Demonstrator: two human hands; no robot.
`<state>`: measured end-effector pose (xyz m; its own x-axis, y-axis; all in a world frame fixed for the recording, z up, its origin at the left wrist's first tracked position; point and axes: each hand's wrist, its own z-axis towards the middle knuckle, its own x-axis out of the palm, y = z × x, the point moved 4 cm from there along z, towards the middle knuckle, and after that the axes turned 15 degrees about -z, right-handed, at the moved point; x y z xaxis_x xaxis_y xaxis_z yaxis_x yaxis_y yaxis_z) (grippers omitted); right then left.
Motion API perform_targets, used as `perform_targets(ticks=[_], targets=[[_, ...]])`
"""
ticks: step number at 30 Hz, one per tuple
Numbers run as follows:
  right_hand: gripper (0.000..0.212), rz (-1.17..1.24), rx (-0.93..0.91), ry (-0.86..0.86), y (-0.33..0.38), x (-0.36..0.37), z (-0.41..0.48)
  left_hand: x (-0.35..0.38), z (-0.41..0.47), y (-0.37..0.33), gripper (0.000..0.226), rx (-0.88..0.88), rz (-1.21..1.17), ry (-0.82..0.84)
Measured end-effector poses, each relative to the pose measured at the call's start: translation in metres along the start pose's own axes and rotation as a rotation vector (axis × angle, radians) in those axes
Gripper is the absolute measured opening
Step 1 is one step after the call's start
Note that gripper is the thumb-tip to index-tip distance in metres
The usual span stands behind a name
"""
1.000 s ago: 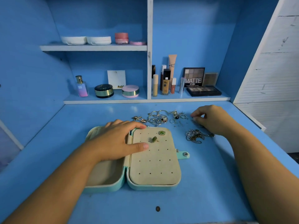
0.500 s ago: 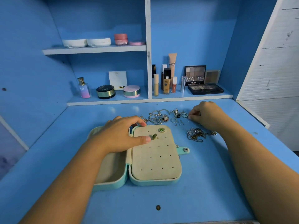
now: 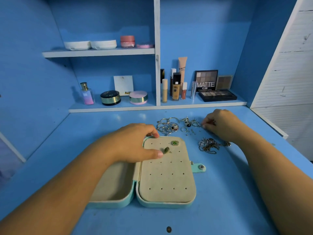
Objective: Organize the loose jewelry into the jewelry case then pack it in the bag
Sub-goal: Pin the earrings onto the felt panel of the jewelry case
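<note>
A mint jewelry case [image 3: 166, 203] lies open on the blue desk, its beige perforated earring panel facing up. One green stud [image 3: 175, 142] sits in the panel's top row. A second green earring [image 3: 167, 150] lies tilted on the panel. My left hand [image 3: 133, 143] rests over the case's top left corner, thumb tip touching that tilted earring. Loose rings and hoops [image 3: 167, 127] and small studs [image 3: 190, 123] lie behind the case. My right hand [image 3: 220, 124] pinches at a small piece among them. A tangle of chains [image 3: 209, 145] lies right of the case.
Shelves at the back hold cosmetics: a perfume bottle [image 3: 87, 94], compacts [image 3: 111, 97], foundation tubes [image 3: 176, 86] and eyeshadow palettes [image 3: 217, 95]. A white slatted wall [image 3: 288, 73] stands on the right. A small dark spot [image 3: 168, 229] marks the desk's front. No bag is in view.
My left thumb slid up the panel to the loose green earring. My right hand shifted slightly toward the small studs. The camera view tilted a little.
</note>
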<state>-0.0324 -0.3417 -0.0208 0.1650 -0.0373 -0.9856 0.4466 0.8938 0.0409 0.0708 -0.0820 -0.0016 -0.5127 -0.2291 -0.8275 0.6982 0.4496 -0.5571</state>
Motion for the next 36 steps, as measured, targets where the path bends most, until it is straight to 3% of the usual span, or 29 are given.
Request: perform_targets(ticks=[7,11,22,28,36], targets=[[0.011,0.073,-0.127,-0.058,0.013,-0.008,-0.007,0.012,-0.009,-0.013,0.035,0.346,-0.105,-0.127],[0.011,0.062,-0.155,-0.029,0.019,-0.008,-0.011,0.014,-0.008,-0.011,0.029,0.437,-0.096,-0.149],[0.016,0.008,-0.104,0.013,0.03,-0.005,-0.012,0.018,-0.007,-0.011,0.031,0.401,-0.096,-0.162],[0.013,-0.065,-0.1,0.057,0.033,-0.001,-0.012,0.016,-0.008,-0.014,0.013,0.394,-0.137,-0.151],[0.017,-0.2,-0.119,0.057,0.037,-0.003,-0.012,0.017,-0.007,-0.012,0.01,0.389,-0.209,-0.165]])
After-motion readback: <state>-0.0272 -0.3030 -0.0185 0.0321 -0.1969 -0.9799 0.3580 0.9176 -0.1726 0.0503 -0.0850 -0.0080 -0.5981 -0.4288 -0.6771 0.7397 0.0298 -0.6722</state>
